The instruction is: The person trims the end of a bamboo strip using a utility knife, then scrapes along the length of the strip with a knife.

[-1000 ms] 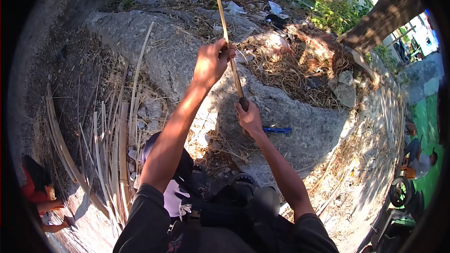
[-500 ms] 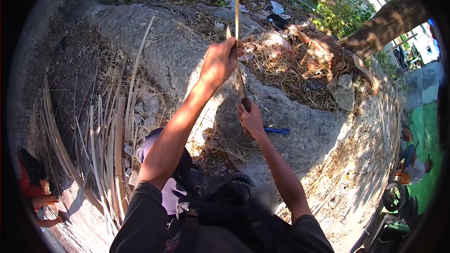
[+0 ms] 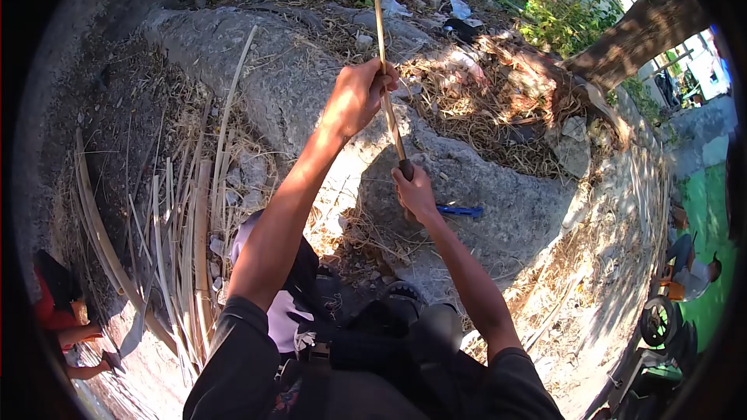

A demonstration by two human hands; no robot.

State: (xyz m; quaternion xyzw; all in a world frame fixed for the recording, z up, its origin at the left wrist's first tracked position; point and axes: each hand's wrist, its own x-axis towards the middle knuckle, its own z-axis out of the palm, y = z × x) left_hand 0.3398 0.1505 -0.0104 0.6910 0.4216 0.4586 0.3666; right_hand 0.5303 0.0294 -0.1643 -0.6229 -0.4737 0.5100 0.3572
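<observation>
My left hand (image 3: pixel 362 95) is closed round a long thin bamboo strip (image 3: pixel 377 8), which rises past the top of the view. Lower down, my right hand (image 3: pixel 416 193) grips the dark handle of a knife (image 3: pixel 405 169). The blade runs upward from that handle along the strip toward my left hand, and its tip is not visible. Where strip and blade overlap, I cannot tell them fully apart. Just right of my right hand, a blue tool (image 3: pixel 460 211) lies on the large grey rock (image 3: pixel 506 222).
Bamboo strips and poles (image 3: pixel 204 249) stand in a bundle at left. Another person's hand (image 3: pixel 97 369) holds a blade at lower left. A tree trunk (image 3: pixel 646 35) leans at upper right. A person (image 3: pixel 695 272) sits at far right near a wheel (image 3: pixel 658 321).
The upper end of the bamboo strip has tilted to the left. My left hand has shifted slightly left, and the knife tip that showed above it is now hidden.
</observation>
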